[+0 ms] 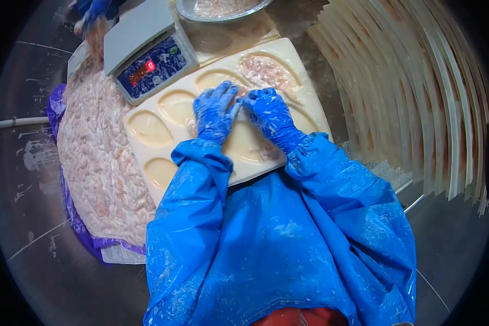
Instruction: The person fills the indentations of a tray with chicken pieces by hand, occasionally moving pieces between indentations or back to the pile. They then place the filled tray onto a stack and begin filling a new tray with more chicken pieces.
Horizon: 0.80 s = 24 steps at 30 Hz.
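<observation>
Both of my hands wear wet blue gloves and meet over a cream moulded tray (321, 115) with several oval and drop-shaped hollows. My left hand (216, 111) is bent over the middle of the tray, its thumb side against a bit of pale pink raw meat. Curled tightly beside it, my right hand (270, 117) has its fingertips on the same meat, which the fingers partly hide. Raw meat (266, 71) fills the upper right hollow. A small scrap of meat (269, 152) lies near the tray's front edge.
Left of the tray lies a large heap of raw meat (100, 157) on purple sheeting (73, 204). A digital scale (141, 41) stands behind, near a metal bowl (223, 18). Stacked pale sheets (402, 92) rise at right. Another person's gloved hand (96, 12) is at upper left.
</observation>
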Motion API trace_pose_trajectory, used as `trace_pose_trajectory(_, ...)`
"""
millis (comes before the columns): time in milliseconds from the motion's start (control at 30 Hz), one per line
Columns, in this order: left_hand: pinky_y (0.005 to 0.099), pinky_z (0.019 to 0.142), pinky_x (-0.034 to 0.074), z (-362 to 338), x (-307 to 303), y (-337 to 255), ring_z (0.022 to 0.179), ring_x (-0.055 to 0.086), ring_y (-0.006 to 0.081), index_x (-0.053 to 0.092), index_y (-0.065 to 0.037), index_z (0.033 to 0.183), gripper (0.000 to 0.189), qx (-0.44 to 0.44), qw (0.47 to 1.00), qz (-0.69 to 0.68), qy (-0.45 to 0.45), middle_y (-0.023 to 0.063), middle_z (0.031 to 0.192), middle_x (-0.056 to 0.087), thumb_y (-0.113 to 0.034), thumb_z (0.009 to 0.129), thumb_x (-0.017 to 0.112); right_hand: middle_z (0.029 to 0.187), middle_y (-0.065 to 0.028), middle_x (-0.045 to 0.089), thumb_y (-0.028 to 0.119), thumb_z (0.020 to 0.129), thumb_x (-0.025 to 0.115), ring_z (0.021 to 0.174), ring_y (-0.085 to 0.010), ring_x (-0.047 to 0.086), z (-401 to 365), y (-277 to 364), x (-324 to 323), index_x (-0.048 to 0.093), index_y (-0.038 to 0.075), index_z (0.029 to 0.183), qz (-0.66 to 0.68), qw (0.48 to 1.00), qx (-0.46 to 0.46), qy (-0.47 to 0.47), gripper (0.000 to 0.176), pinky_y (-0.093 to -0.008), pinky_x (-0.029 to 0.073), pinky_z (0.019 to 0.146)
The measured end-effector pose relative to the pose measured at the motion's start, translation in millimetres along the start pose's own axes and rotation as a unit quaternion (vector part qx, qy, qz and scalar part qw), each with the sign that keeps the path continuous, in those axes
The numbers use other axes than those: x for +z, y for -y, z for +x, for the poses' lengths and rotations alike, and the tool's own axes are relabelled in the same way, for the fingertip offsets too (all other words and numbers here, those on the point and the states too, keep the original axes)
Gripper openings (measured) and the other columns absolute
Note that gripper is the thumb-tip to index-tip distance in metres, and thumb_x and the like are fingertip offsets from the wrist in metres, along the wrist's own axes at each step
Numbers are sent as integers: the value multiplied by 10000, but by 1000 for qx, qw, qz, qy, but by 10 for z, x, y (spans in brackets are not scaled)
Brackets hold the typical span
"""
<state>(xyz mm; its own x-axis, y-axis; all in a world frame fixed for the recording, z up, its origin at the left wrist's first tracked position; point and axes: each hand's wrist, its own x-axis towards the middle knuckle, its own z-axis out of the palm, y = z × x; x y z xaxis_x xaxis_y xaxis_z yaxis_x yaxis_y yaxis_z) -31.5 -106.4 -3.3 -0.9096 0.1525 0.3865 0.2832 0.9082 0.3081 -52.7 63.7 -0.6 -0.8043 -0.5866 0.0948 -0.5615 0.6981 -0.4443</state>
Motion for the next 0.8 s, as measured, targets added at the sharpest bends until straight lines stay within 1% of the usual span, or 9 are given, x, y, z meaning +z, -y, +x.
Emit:
trace_pose_trajectory(67,400,894,440,-65,40,-24,978,586,312,639,-120,1127,413,26,998,-51,39,119,1129,632,-199,731,721,905,-124,594,150,783,623,903,-298,571,-60,-35,88,643,91,972,-13,998,-9,-60,199,-395,474,768)
trace_pose_trajectory(167,402,886,440,-113,-47,-220,964,583,308,639,-134,1134,438,56,992,-90,70,112,1119,632,-221,714,725,896,-129,606,169,796,655,808,-293,615,-287,-185,-71,661,80,930,301,949,61,-72,161,-377,496,699)
trace_pose_trajectory(267,420,917,411,-32,-31,-225,1002,557,306,649,-140,1115,418,25,984,-152,92,92,1078,636,-210,707,707,918,-136,635,175,820,645,777,-244,629,-304,53,-498,657,58,974,352,926,107,-80,194,-334,496,686)
trace_pose_trajectory(433,408,877,453,195,-135,-9,956,589,307,666,-99,1076,311,-33,989,-142,-30,123,1004,655,-150,770,678,920,-159,658,218,874,612,757,-184,643,-907,-127,-937,610,33,1100,536,735,415,0,292,-294,505,726)
trace_pose_trajectory(500,415,899,435,200,-146,1,1012,576,301,650,-113,1112,316,-43,985,-160,-54,129,1067,638,-157,799,650,914,-160,660,211,903,577,730,-219,648,-1118,-221,-889,608,60,1143,261,882,383,-81,285,-323,514,730)
trace_pose_trajectory(600,405,917,430,89,-19,-625,1022,565,293,675,-79,1054,271,99,955,-277,47,111,1081,634,-143,791,673,980,-150,656,201,907,566,810,-278,644,-1118,24,-841,607,102,1187,234,918,232,-222,300,-373,500,796)
trace_pose_trajectory(667,412,891,426,-133,306,-829,994,552,291,685,-98,1008,258,149,958,-191,154,95,1057,625,-173,762,684,1018,-118,647,144,861,582,896,-317,605,-1095,0,-769,630,145,1164,110,958,148,-222,307,-401,474,820)
trace_pose_trajectory(733,419,850,429,-99,277,-911,947,548,299,689,-114,968,237,127,964,-196,123,85,1007,623,-191,744,683,995,-91,636,78,776,594,920,-316,568,-1276,-175,-623,658,155,1103,-32,994,90,-56,342,-407,456,788)
trace_pose_trajectory(800,418,847,428,-128,243,-854,955,546,293,685,-133,963,227,113,965,-179,154,80,1007,622,-191,743,682,908,-100,622,23,682,635,899,-314,560,-1419,-168,-705,683,135,1036,-16,994,89,-53,375,-431,441,789)
